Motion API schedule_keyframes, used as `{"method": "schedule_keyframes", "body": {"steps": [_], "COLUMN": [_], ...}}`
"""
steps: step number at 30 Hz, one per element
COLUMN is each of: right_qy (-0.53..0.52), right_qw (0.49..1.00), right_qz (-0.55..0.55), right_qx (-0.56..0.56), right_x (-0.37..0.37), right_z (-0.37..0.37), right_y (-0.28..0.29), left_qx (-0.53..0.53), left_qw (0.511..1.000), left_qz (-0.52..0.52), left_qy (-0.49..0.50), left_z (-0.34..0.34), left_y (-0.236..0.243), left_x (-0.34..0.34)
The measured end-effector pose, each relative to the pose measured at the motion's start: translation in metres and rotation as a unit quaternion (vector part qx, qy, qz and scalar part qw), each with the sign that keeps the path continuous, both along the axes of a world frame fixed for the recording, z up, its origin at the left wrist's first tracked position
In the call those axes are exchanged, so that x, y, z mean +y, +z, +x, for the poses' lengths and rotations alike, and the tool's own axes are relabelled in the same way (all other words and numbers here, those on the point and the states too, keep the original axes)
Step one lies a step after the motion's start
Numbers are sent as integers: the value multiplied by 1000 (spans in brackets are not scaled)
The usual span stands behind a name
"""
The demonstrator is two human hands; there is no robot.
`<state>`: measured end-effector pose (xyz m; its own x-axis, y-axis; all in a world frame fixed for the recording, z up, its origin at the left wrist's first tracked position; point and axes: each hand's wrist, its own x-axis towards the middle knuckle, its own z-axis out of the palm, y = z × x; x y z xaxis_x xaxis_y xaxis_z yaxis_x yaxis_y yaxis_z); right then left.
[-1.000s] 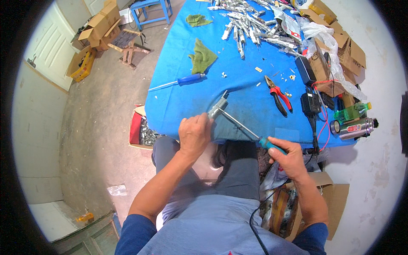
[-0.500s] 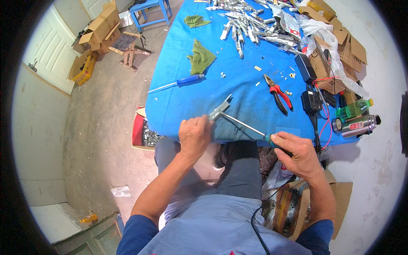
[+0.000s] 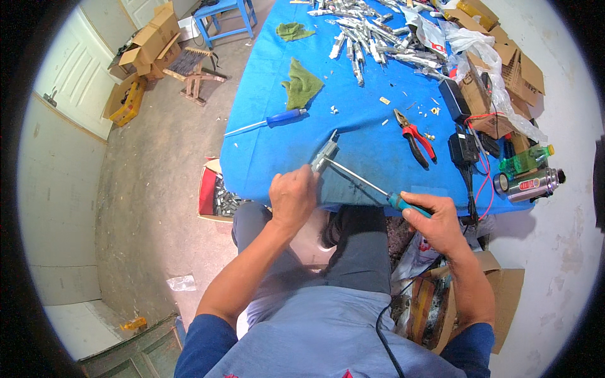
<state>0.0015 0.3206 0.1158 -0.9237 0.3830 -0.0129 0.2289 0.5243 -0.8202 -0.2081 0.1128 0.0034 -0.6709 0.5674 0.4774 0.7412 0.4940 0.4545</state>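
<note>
Near the front edge of the blue-covered table (image 3: 265,170), my left hand (image 3: 293,198) is closed round a small silvery metal part (image 3: 326,153). Its far end slants up and away over the cloth. My right hand (image 3: 435,217) grips the teal handle of a screwdriver (image 3: 396,201). The screwdriver's thin shaft points left, and its tip meets the side of the metal part. Beyond my left hand lies a second screwdriver (image 3: 285,118) with a blue handle. Red-handled pliers (image 3: 416,138) rest on the cloth beyond my right hand.
Many similar silvery parts (image 3: 362,47) are heaped at the far side. Two green rags (image 3: 302,85) lie left of them. A steel flask (image 3: 529,186), a green bottle (image 3: 526,160) and black adapters (image 3: 463,148) line the right edge. A box of metal pieces (image 3: 220,198) stands below the table's left.
The metal part has turned a little more upright in my left hand. My right hand has shifted its hold on the screwdriver, showing more of the handle. The view has moved slightly.
</note>
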Motion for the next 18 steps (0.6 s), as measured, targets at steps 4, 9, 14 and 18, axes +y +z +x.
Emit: {"method": "schedule_keyframes", "body": {"steps": [4,9,14,18], "right_qy": [-44,43,100,118], "right_qw": [999,963,961,965], "right_qz": [9,245,252,224], "right_qx": [12,100,46,75], "right_x": [-18,-29,-18,-5], "right_z": [12,5,-2,-10], "right_y": [-24,1,26,25], "left_qx": [-13,-2,8,11], "left_qw": [1000,1000,1000,1000], "left_qz": [-9,-5,-6,-1], "left_qy": [-1,0,1,2], "left_z": [-1,1,3,3], "left_y": [2,3,5,2], "left_x": [-1,-1,0,0]}}
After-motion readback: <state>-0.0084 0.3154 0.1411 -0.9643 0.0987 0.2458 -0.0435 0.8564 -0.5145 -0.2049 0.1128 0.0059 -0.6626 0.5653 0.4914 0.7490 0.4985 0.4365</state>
